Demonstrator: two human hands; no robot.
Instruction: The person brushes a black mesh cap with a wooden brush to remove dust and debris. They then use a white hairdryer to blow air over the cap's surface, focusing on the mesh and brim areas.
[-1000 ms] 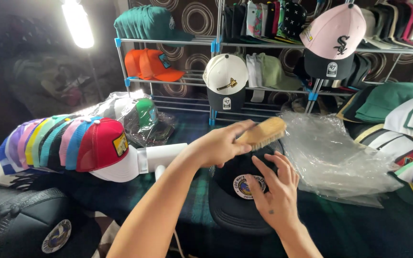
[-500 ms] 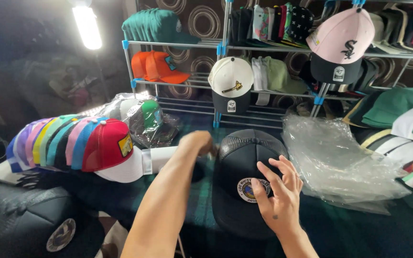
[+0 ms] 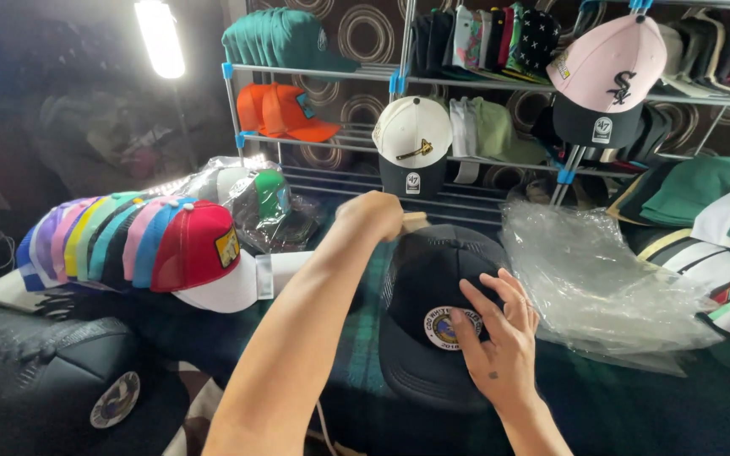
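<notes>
A: Dim stall, wire shelves across the back loaded with caps, a lamp glaring at eleven o'clock. What's at the far left?

B: A nested row of pastel and red caps at nine o'clock, lying on the dark cloth. Just right of it, wrapped caps in a clear bag.

A: And the hands?

B: The left hand has swung across. A second ago it held a wooden brush over the crown; now it's closed as a fist at the cap's back edge, twelve o'clock of the cap, with only a sliver of the brush peeking out. So the stroke looks to have run off the top of the crown.

A: The cap itself?

B: The black cap sits centre, brim toward the person, round patch facing up. The right hand stays on it at four o'clock, fingers spread, pressing flat to steady it.

A: Further right?

B: Crumpled clear plastic at three o'clock, then stacked green and striped caps.
</notes>
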